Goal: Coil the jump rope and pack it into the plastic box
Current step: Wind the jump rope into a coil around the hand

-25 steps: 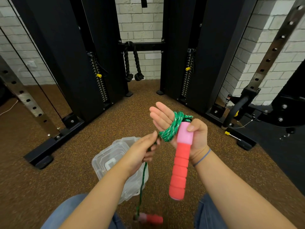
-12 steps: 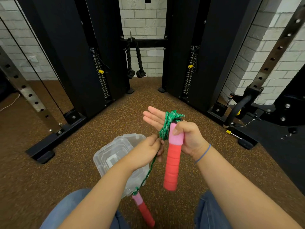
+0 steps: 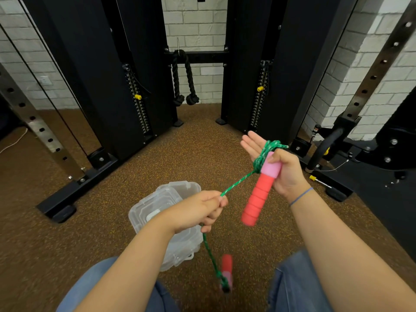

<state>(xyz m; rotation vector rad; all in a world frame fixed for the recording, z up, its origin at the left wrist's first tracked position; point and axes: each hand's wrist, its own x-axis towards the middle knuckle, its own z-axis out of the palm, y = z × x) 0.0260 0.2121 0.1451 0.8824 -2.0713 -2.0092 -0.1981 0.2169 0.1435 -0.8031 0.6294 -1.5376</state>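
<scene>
The green jump rope point(image 3: 238, 182) is wound in several loops around my right hand point(image 3: 281, 167), whose fingers point away while the thumb pins a pink-and-red foam handle point(image 3: 258, 194) that hangs down. My left hand point(image 3: 202, 208) is closed on the rope lower left of it, so the stretch between the two hands is taut. Below my left fist the rope drops to the second red handle point(image 3: 226, 270), which dangles blurred between my knees. A clear plastic box point(image 3: 162, 206) with its lid on lies on the floor, partly under my left forearm.
Brown speckled rubber floor point(image 3: 198, 154) lies all around. Black cable-machine towers point(image 3: 94, 70) stand ahead left and right, a black triceps rope point(image 3: 183, 79) hanging between them. A steel rack upright point(image 3: 31, 118) is at left, black equipment bases point(image 3: 337, 190) at right.
My right hand moved right and away while my left hand pulled down and left, drawing the rope taut between them. The dangling handle swung and rose slightly.
</scene>
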